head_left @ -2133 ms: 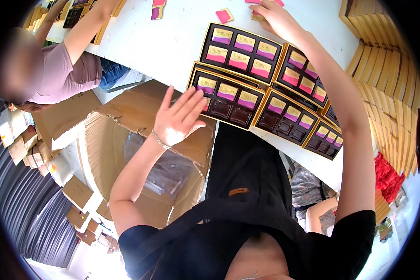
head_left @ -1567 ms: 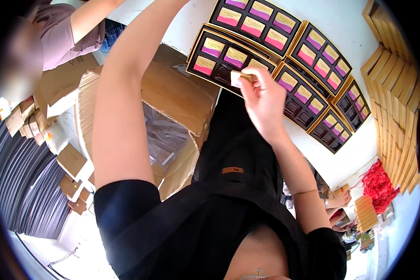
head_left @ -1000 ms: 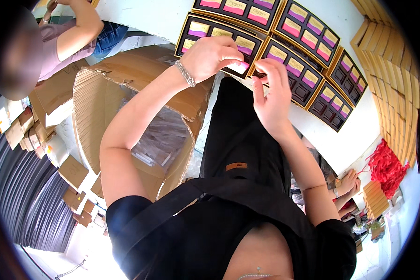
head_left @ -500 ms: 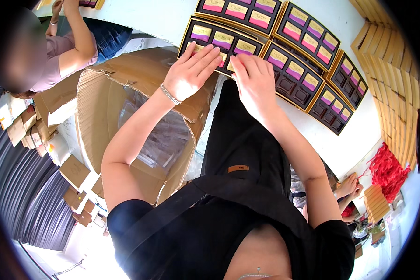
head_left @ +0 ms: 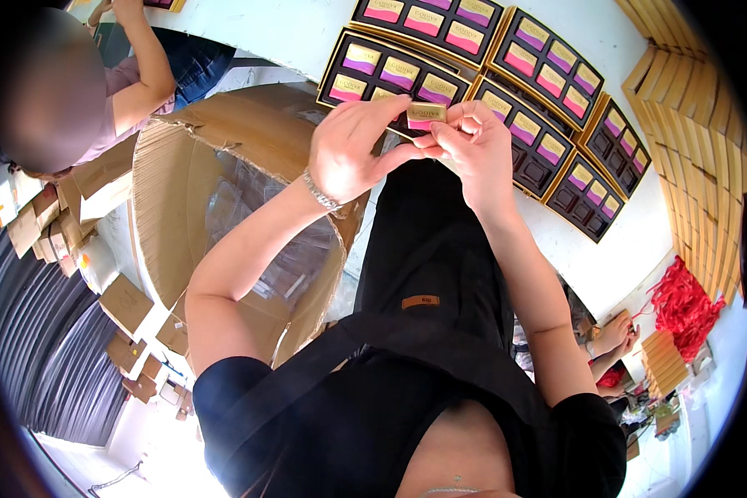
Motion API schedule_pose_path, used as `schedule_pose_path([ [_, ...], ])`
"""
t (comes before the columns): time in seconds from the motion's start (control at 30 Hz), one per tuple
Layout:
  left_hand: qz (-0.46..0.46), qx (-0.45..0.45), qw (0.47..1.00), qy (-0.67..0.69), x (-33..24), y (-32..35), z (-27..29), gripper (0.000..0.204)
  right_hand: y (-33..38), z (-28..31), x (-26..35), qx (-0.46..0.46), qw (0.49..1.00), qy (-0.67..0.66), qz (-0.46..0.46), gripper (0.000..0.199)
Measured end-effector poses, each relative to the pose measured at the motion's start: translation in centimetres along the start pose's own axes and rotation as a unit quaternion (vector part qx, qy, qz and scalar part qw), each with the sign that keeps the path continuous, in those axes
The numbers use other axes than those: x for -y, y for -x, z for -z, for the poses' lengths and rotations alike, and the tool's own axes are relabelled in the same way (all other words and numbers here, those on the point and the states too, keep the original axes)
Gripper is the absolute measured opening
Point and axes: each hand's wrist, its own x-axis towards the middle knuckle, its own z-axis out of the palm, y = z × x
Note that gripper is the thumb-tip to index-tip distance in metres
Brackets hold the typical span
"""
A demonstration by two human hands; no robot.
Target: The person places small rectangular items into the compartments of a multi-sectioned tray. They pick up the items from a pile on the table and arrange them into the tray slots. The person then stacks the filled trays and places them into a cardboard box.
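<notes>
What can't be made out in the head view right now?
Head view:
Near-left box: lower row partly hidden by the left hand, right hand and gold-and-pink wrapped piece.
That piece's back: turned away.
Whether the left hand grips it: contact unclear.
Back-left box: upper row partly cut off by the top edge.
Clear plastic items in the cardboard carton: overlapping, indistinct.

The white desk carries gold-rimmed boxes with dark compartmented trays, grouped close together by its near edge; yellowish-gold stacks line its right side.
</notes>
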Motion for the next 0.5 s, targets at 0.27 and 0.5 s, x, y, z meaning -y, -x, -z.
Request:
schedule_pose_path([
  [0.27,-0.105,0.059,0.991,0.057,3.4,-0.9,-2.3,0.025,0.8,1.9,2.4,-0.094,0.934,0.336,0.075,0.019],
  [0.5,-0.055,0.065,0.996,0.030,2.9,-1.8,-1.5,0.023,-0.7,3.4,3.1,0.082,0.837,0.492,0.225,0.031],
])
